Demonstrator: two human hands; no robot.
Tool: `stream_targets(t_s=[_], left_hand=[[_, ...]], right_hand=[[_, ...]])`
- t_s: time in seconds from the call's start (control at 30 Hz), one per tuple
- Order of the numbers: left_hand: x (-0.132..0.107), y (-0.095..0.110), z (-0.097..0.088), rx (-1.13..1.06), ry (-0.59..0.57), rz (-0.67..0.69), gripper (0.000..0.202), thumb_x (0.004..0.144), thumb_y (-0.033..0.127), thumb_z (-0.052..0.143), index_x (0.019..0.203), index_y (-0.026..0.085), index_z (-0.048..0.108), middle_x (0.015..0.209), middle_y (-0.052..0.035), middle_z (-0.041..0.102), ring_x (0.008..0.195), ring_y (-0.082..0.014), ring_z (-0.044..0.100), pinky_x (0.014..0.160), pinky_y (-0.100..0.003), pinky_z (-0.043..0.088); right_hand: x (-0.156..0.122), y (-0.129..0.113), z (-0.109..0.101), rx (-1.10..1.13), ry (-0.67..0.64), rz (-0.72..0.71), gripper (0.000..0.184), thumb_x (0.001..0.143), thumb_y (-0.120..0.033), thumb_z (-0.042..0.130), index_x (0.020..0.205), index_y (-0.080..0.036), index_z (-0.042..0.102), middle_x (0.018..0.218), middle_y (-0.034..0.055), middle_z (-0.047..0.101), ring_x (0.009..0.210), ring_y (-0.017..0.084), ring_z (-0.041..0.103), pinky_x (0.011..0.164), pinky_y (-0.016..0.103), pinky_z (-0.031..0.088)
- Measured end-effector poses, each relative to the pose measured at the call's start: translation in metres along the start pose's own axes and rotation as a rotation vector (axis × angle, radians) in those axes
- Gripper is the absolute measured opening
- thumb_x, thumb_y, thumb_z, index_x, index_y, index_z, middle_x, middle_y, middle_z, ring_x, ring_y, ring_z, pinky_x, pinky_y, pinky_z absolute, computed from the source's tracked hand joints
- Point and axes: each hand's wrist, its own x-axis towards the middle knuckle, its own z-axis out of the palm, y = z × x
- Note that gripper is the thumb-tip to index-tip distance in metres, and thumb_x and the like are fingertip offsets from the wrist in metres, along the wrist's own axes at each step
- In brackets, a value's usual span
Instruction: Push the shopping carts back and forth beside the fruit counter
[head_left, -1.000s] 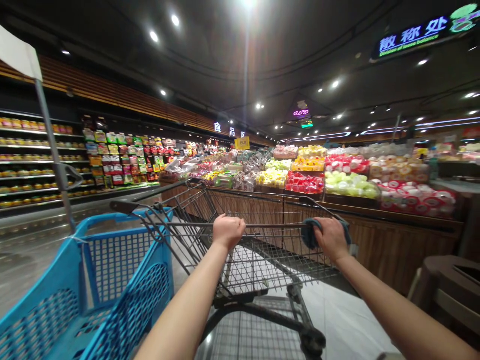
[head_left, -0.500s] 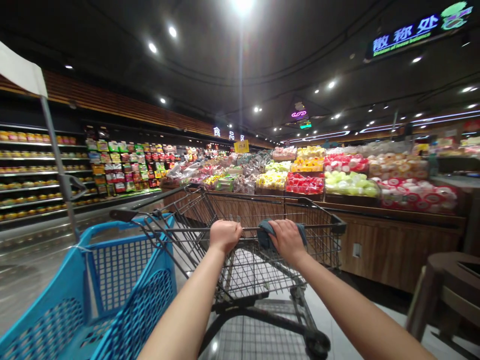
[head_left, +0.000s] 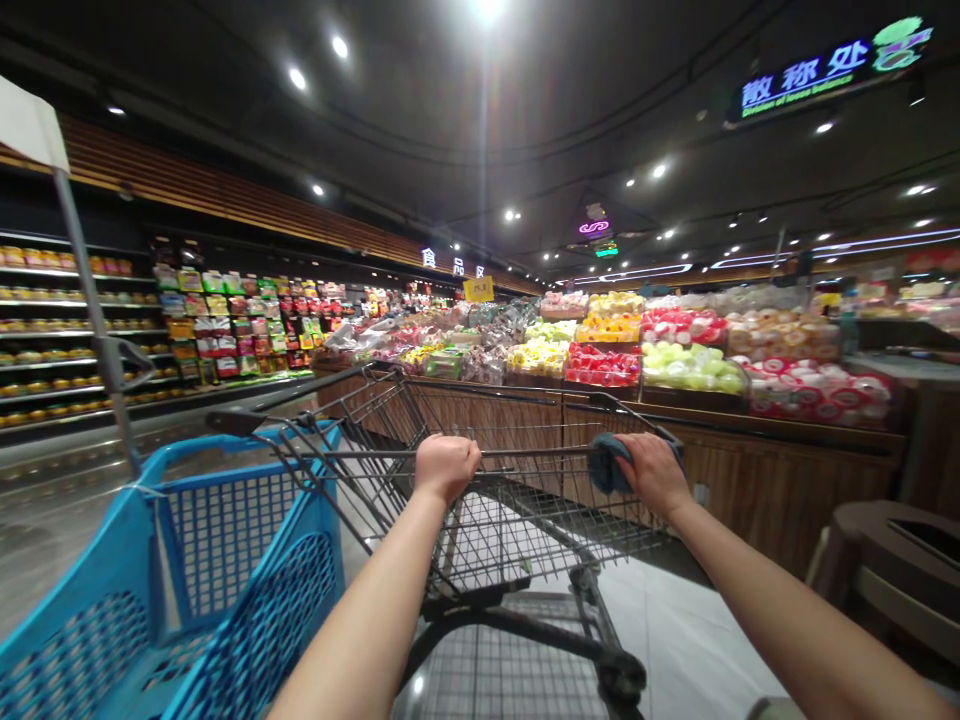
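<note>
Right: the right hand (head_left: 654,472) has dragged the dark blue cloth (head_left: 604,468) from mid-bar back out to the right end of the thin metal handle bar (head_left: 532,453) on the grey wire shopping cart (head_left: 487,540). Its fingers are wrapped over cloth and bar. The left hand (head_left: 448,465) hasn't moved, a fist closed on the bar left of centre. Judging by that stroke, the bar's right half got a cloth pass. A blue plastic mesh cart (head_left: 225,560) is just left, and a wooden display counter (head_left: 750,480) is ahead.

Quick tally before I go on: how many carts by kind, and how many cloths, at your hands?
Grey metal wire shopping cart, gripped by the left hand: 1
Blue plastic mesh cart: 1
Dark blue cloth under the right hand: 1
Total: 3
</note>
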Motion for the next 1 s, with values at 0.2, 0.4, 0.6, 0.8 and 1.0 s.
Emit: stream_targets(t_s=[0.2, 0.4, 0.6, 0.8, 1.0], left_hand=[[0.004, 0.01, 0.004, 0.032, 0.0, -0.081, 0.054, 0.093, 0.033, 0.031, 0.066, 0.018, 0.076, 0.071, -0.0116, 0.075, 0.07, -0.0247, 0.07, 0.069, -0.037, 0.042], [0.004, 0.01, 0.003, 0.072, -0.007, -0.113, 0.054, 0.092, 0.035, 0.033, 0.067, 0.015, 0.076, 0.068, -0.0125, 0.074, 0.066, -0.0248, 0.068, 0.063, -0.034, 0.039], [0.001, 0.002, 0.002, 0.07, -0.009, -0.063, 0.05, 0.092, 0.031, 0.034, 0.066, 0.016, 0.074, 0.07, -0.0112, 0.074, 0.068, -0.0235, 0.068, 0.063, -0.033, 0.038], [0.0, -0.004, -0.001, 0.005, -0.01, 0.029, 0.046, 0.094, 0.028, 0.035, 0.068, 0.019, 0.072, 0.074, -0.0079, 0.075, 0.073, -0.0203, 0.069, 0.075, -0.034, 0.041], [0.0, -0.003, -0.001, -0.032, 0.019, 0.028, 0.043, 0.093, 0.028, 0.037, 0.069, 0.019, 0.071, 0.075, -0.0075, 0.075, 0.076, -0.0215, 0.07, 0.083, -0.037, 0.042]], right_hand=[[0.013, -0.042, 0.004, -0.061, 0.051, 0.136, 0.03, 0.097, -0.036, 0.04, 0.109, -0.018, 0.061, 0.104, 0.008, 0.067, 0.102, 0.024, 0.056, 0.105, 0.045, 0.027], [0.043, -0.128, 0.014, 0.047, 0.047, 0.099, 0.028, 0.096, -0.036, 0.044, 0.112, -0.02, 0.061, 0.104, 0.0066, 0.067, 0.101, 0.022, 0.055, 0.105, 0.041, 0.024], [0.05, -0.138, 0.015, 0.055, 0.024, 0.019, 0.027, 0.097, -0.034, 0.045, 0.112, -0.019, 0.061, 0.101, 0.0075, 0.066, 0.095, 0.023, 0.054, 0.097, 0.038, 0.03], [0.041, -0.095, 0.012, 0.022, -0.033, -0.137, 0.031, 0.097, -0.036, 0.045, 0.117, -0.016, 0.058, 0.104, 0.0091, 0.067, 0.096, 0.023, 0.057, 0.091, 0.036, 0.036], [0.013, -0.025, 0.004, -0.003, -0.012, -0.049, 0.032, 0.096, -0.037, 0.044, 0.115, -0.017, 0.06, 0.106, 0.0087, 0.067, 0.099, 0.024, 0.058, 0.094, 0.037, 0.037]])
